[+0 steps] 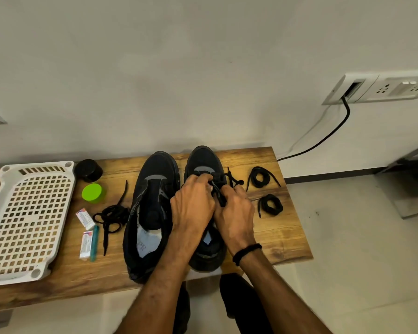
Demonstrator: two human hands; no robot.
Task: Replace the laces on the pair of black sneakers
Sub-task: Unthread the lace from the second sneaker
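Black low-cut left sneaker (152,213) and black right sneaker (204,162), two in count, side by side in the middle of the brown wooden table (287,237). Soles down, long axes from the near edge toward the wall, toes to the wall. No lace in the left sneaker, tongue lifted, pale insole visible.

Both hands on the right sneaker. Left hand (192,206) with fingers curled tight, pinching the black flat lace (218,192) at the eyelets close to the toe. Right hand (234,213) touching the left one, thumb and fingers closed on the same lace; thin black wristband (246,253) round this wrist.

Three more black laces on the table: one loose tangled lace (111,218) just left of the left sneaker, two coiled lace bundles (261,177) (270,204) right of the right sneaker, slightly apart.

Further left, one white perforated plastic basket (29,218), one round black jar (88,170), one round jar with green lid (92,192), two small white boxes (85,219) (86,244), one teal pen (94,239) beside the nearer box.
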